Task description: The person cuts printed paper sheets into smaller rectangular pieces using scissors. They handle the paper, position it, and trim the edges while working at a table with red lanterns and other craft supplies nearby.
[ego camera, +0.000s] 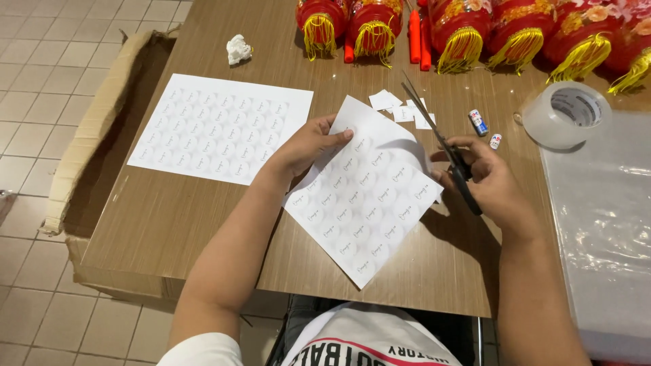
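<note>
My left hand [306, 146] pinches the sticker sheet [363, 196] above the tabletop [203, 217], fingers clamped on its edge. My right hand [491, 186] grips the scissors [441, 146], blades at the sheet's top edge.

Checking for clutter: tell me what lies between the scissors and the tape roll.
In the head view, two small batteries lie on the table between the scissors and the tape roll.
</note>
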